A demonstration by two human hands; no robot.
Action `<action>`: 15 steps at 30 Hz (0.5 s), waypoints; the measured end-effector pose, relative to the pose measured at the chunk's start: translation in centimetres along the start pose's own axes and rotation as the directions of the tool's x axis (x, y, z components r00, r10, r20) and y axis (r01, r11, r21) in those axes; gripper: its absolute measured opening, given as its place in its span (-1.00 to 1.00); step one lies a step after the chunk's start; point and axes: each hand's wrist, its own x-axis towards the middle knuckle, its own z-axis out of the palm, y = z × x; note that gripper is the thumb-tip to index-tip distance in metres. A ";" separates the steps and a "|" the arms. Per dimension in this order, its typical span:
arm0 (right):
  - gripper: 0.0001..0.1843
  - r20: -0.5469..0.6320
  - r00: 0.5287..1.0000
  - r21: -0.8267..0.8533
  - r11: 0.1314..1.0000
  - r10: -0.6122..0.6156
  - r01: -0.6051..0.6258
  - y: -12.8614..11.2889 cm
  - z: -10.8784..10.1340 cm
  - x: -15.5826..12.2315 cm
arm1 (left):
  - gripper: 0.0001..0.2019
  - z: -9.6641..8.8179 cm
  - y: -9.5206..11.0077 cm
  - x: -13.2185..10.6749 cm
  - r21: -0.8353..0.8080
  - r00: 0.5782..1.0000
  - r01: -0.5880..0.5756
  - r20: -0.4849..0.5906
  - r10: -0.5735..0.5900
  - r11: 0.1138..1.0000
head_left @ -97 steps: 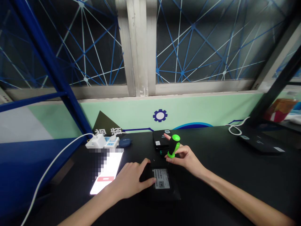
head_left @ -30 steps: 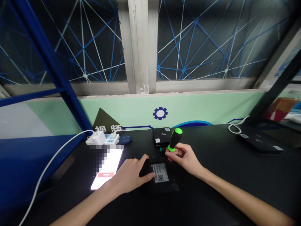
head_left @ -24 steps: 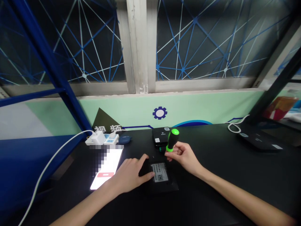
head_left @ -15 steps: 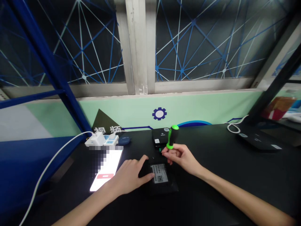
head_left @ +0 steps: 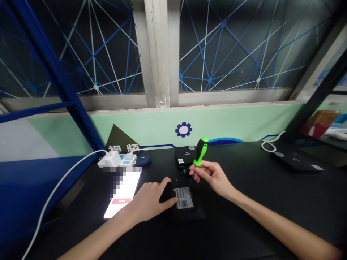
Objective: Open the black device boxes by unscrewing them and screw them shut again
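Observation:
My right hand (head_left: 213,177) pinches the lower part of a green-and-black screwdriver (head_left: 201,151), its handle up and leaning slightly right. The thin shaft points down near the far right corner of a flat black device (head_left: 199,213); whether the tip touches it I cannot tell. A white printed label (head_left: 184,198) lies on the device. My left hand (head_left: 151,200) rests at the device's left side, thumb on the label's edge and fingers stretched out. Just beyond the right hand's fingertips is a small dark green-ended object (head_left: 186,171), partly hidden.
A black box (head_left: 185,156) with stickers stands against the wall. To the left are a lit phone (head_left: 123,193), a white power strip (head_left: 127,161) with plugs, and a dark blue case (head_left: 143,160). Another black device (head_left: 296,160) sits at the far right beside a white cable (head_left: 268,146).
My right hand has lifted slightly and moved right with the screwdriver, whose handle now leans more to the right. The left hand has stayed in place.

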 end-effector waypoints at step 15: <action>-0.72 0.115 0.993 -0.152 0.988 0.017 0.001 -1.3 0.1 -0.2 | -0.37 0.4 -0.1 0.0 -0.017 1.000 0.003 -0.022 -0.004 1.000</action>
